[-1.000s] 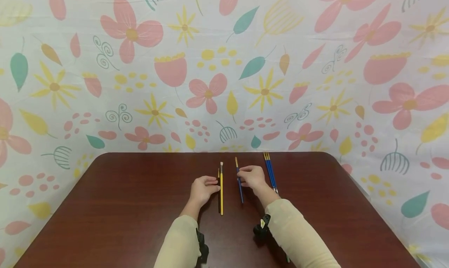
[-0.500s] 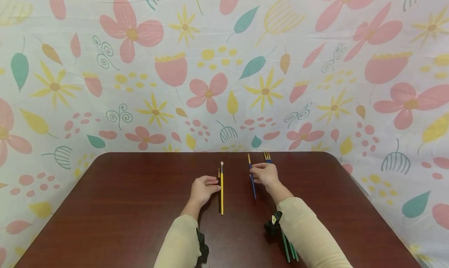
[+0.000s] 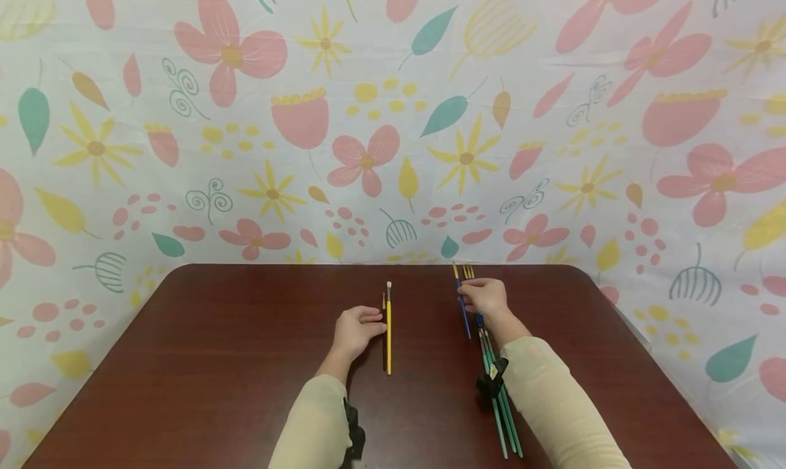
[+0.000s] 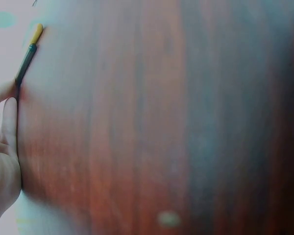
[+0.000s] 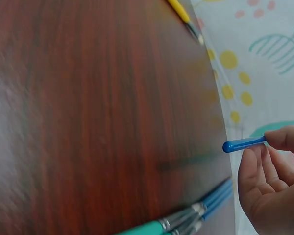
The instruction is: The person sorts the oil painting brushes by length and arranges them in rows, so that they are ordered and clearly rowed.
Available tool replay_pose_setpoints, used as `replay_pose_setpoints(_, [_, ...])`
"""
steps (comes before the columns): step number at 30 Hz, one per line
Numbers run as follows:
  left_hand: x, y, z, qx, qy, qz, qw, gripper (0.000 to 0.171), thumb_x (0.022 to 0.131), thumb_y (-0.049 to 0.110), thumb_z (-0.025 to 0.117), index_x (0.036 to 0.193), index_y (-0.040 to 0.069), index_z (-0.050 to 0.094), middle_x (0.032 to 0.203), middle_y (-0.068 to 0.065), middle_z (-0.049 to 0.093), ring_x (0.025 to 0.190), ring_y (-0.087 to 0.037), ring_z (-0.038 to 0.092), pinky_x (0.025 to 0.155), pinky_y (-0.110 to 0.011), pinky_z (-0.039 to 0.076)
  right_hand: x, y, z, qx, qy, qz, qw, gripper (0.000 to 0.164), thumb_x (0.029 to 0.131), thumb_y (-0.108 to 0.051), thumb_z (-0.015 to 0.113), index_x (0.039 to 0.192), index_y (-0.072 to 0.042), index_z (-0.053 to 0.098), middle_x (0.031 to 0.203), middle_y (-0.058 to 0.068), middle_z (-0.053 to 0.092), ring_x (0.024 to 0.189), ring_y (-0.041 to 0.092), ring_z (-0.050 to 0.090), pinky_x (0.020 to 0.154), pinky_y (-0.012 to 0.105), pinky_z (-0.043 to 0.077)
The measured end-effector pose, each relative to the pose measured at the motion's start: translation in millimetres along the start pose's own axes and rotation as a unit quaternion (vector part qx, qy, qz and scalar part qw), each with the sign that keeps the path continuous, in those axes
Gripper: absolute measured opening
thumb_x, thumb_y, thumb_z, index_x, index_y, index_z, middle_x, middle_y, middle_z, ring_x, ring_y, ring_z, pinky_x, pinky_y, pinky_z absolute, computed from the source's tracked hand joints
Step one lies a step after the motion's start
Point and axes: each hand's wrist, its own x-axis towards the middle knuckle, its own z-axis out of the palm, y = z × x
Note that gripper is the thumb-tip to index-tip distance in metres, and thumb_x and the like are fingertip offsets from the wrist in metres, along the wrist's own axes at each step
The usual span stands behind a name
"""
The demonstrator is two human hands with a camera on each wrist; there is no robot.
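Note:
My right hand pinches a blue paintbrush with a gold-coloured upper end. It is held over the table, left of several blue paintbrushes that my hand partly covers in the head view. In the right wrist view the rounded handle end of the held brush sticks out from the fingertips. My left hand stays near the middle, thumb and fingers at a thin dark-handled paintbrush with a yellowish tip. Directly to the right of that brush lies a yellow paintbrush with pale bristles.
Several green paintbrushes lie below the blue ones, under the right wrist's camera. The dark red-brown table meets a flower-printed cloth at its far edge.
My right hand has carried the blue paintbrush rightward and slightly away, up beside the other blue brushes. The green brushes have come into fuller view. My left hand has stayed in place.

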Motion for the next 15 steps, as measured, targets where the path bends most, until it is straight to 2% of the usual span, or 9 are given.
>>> replay_pose_setpoints(6, [3.0, 0.9, 0.7, -0.003, -0.005, -0.002, 1.0000, 0.034, 0.082, 0.008, 0.073, 0.114, 0.001, 0.064, 0.110, -0.013, 0.069, 0.095, -0.022, 0.069, 0.080, -0.033, 0.057, 10, 3, -14, -0.010, 0.023, 0.009, 1.000, 0.035, 0.091, -0.015, 0.060, 0.120, 0.004, 0.062, 0.094, 0.013, 0.068, 0.068, 0.010, 0.062, 0.067, 0.031, 0.058])
replay_pose_setpoints(15, [0.9, -1.0, -0.2, -0.004, -0.002, -0.006, 1.0000, 0.035, 0.082, 0.007, 0.073, 0.115, 0.000, 0.064, 0.110, -0.014, 0.069, 0.094, -0.023, 0.069, 0.080, -0.034, 0.057, 26, 12, -25, -0.012, 0.058, 0.017, 0.998, 0.035, 0.090, -0.014, 0.060, 0.120, 0.004, 0.062, 0.103, 0.017, 0.067, 0.070, 0.011, 0.062, 0.060, 0.026, 0.056])
